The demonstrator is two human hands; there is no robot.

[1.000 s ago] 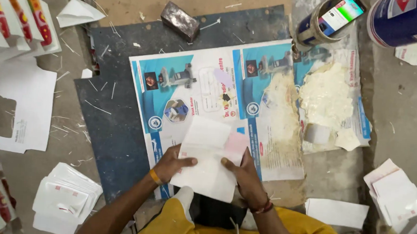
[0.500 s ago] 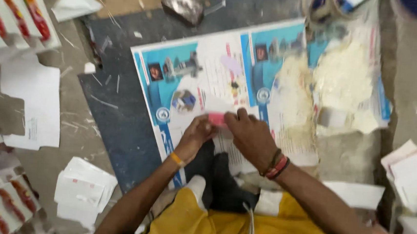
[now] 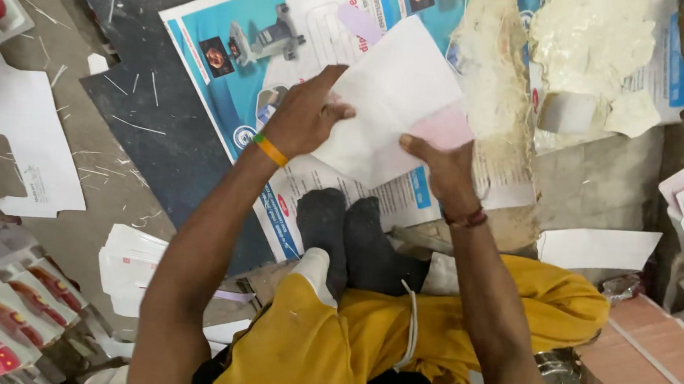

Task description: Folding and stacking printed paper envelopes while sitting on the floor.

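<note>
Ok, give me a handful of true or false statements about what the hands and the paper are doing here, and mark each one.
1. Both hands hold the white sheet. True: the left hand grips its left edge, the right hand its lower right.
2. The sheet has a pink patch near the right hand. True.
3. The left wrist carries a red band. False: its band is yellow-orange; the dark red one is on the right wrist.
4. The sheet is held over bare concrete. False: a printed blue and white poster lies under it.
5. The person's feet are bare. False: they wear dark socks.
</note>
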